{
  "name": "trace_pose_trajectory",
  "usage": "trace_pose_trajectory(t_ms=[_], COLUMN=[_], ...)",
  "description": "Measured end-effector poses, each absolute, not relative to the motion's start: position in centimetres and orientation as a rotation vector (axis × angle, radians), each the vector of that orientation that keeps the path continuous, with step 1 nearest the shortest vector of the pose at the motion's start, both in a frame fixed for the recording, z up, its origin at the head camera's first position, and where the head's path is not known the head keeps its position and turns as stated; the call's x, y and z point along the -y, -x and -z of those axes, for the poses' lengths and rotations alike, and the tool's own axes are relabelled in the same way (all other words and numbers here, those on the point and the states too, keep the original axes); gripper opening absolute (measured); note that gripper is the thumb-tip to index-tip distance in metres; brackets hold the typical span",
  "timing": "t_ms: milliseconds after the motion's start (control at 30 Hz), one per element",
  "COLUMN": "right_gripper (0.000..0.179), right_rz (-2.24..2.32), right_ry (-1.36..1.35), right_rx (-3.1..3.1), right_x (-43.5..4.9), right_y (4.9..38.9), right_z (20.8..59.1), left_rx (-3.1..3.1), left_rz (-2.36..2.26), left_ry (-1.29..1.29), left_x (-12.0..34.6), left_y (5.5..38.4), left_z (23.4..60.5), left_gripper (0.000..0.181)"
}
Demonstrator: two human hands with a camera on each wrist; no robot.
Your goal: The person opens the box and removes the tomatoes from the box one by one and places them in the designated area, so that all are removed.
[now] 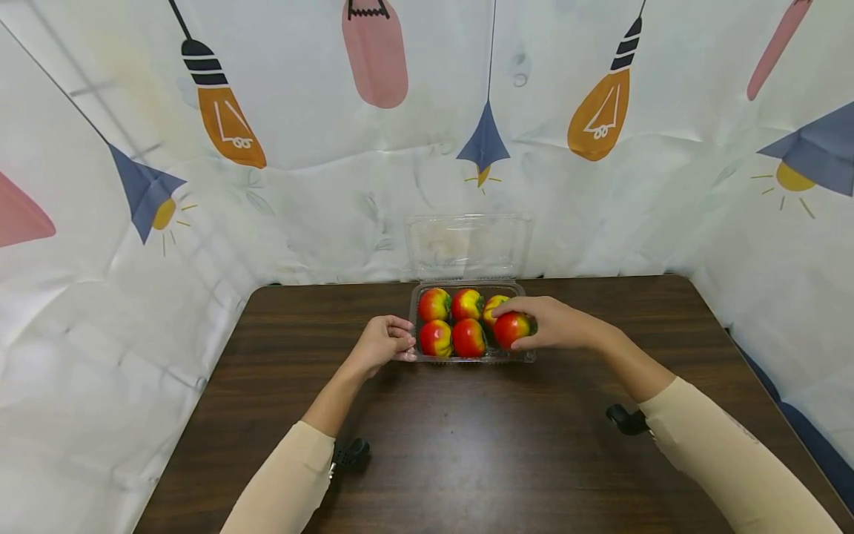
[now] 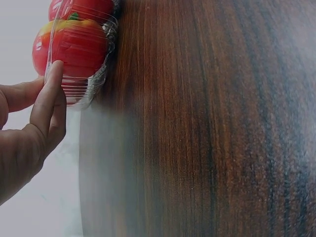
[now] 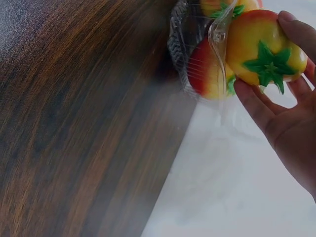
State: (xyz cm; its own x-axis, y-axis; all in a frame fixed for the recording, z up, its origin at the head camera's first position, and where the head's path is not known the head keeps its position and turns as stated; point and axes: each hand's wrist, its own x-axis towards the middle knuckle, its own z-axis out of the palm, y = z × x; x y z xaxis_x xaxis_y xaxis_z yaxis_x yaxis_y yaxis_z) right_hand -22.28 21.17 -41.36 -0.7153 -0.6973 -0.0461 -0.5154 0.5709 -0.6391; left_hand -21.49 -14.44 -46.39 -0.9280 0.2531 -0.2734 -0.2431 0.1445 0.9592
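A clear plastic clamshell box [image 1: 408, 311] sits at the far edge of the table, its lid raised behind it. Several red-and-yellow tomatoes [image 1: 436, 339] lie in it in two rows. At the box's left side my left hand [image 1: 382, 345] pinches the rim between thumb and fingers; the left wrist view shows the fingertips against the clear wall [image 2: 76, 89]. My right hand [image 1: 560, 322] holds one tomato [image 3: 247, 42] over the front right of the box, thumb on one side and fingers on the other. Its green star-shaped stem end faces the right wrist camera.
The open lid [image 1: 470, 248] leans up close to the white patterned cloth [image 1: 320, 215] hanging behind the table. Dark wood-grained tabletop [image 1: 460, 445] stretches in front of the box. Black wrist mounts [image 1: 627, 420] project from both forearms.
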Motion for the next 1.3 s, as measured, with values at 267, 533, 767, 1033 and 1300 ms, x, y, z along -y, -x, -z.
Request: trace_pose_trajectory(t_ms=[267,533,767,1033,1300], right_gripper=[0.056,0.056,0.063,0.066,0.065], right_rz=[0.962,1.029,1.096,1.112,1.113], right_ry=[1.056,1.004,0.890,0.862,0.866], right_rx=[-2.570,-2.645,-2.676,-2.700,-2.729], right_x=[-21.8,-22.6,-23.2,-24.0,-24.7], right_y=[21.9,21.5,20.9,20.2,19.7], right_z=[41.3,41.1,41.0,40.6,40.6], left_rx=[-2.049,-2.048,-2.053,-2.050,-2.051], left_rz=[-1.843,-1.839,-1.832,-1.834,-1.829], left_ry=[0.010,0.003,0.020,0.010,-0.008], left_x=[14.3,14.3,14.3,14.4,14.4], left_y=[21.4,21.4,21.4,21.4,21.3], left_z=[46.3,46.1,46.0,46.1,46.1], left_gripper=[0.034,0.033,0.033,0.032,0.034])
